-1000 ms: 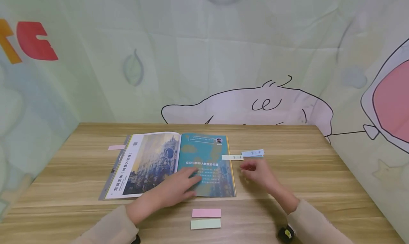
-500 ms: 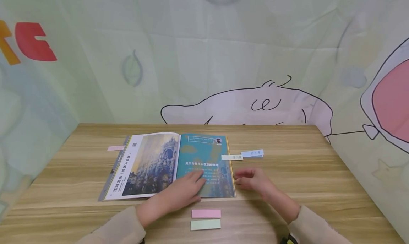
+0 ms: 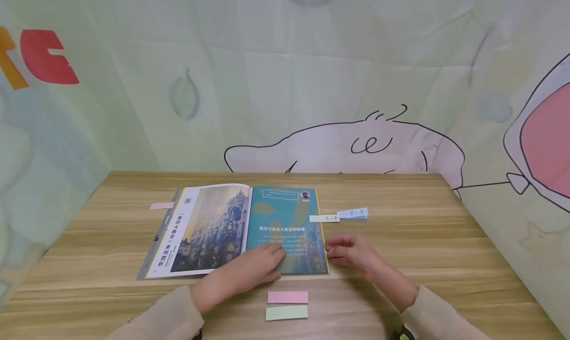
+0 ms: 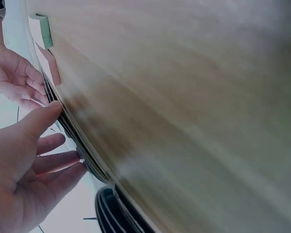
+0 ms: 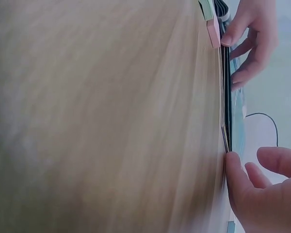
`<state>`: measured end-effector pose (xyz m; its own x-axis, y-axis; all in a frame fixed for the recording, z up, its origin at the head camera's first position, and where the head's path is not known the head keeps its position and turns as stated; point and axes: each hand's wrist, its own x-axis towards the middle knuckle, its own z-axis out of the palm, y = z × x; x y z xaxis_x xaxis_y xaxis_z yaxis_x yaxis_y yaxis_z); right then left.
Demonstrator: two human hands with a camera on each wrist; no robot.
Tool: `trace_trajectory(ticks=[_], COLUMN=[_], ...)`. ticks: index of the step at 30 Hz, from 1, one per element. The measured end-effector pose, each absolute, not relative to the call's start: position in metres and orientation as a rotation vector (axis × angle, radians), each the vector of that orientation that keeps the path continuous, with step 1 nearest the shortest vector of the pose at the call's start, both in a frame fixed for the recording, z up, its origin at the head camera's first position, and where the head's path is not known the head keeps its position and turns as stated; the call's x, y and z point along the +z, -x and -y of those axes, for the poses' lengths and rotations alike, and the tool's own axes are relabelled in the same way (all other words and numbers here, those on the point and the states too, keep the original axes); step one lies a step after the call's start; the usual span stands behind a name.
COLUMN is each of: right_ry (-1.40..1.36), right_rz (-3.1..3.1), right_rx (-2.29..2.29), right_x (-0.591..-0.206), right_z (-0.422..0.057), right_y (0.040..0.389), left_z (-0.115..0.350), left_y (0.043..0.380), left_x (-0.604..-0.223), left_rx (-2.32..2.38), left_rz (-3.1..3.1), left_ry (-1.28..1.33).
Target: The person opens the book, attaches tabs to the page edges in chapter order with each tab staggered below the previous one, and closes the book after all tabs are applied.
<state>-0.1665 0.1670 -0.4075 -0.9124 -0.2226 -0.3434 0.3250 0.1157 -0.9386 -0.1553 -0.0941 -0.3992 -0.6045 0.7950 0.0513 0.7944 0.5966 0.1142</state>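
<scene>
An open magazine (image 3: 285,206) lies on the table, with a painting of a cathedral on its left page and a teal right page. My left hand (image 3: 254,268) rests with relaxed fingers on the lower part of the teal page. At that page's right edge is my right hand (image 3: 356,253), its fingertips right at the paper; in the right wrist view one fingertip (image 5: 233,162) meets the magazine's edge. A pale yellow sticky tab (image 3: 322,218) with handwriting sticks out from the right page. Just beyond it lies a blue handwritten tab (image 3: 353,213).
Near the front of the wooden table (image 3: 423,221) lie a pink sticky-note pad (image 3: 287,297) and a pale green sticky-note pad (image 3: 287,313). A pink tab (image 3: 161,206) projects from the magazine's left side. Behind the table hangs a printed cloth backdrop (image 3: 285,82).
My right hand has moved from below the blue tab toward the front and left, to the magazine's right edge. My left hand has slid slightly right and nearer on the teal page.
</scene>
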Motion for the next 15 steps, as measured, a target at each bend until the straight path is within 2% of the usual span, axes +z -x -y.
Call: trace_trajectory(ticks=[15], right_ry=[-0.177], right_rz=[-1.882], right_rx=[-1.911], right_x=[-0.4043], right_z=[-0.1646], right_y=[0.1644], left_z=[0.0993], left_y=[0.1595], left_x=[-0.4014], left_rx=[0.351], left_rz=[-2.748], left_ry=[-1.401])
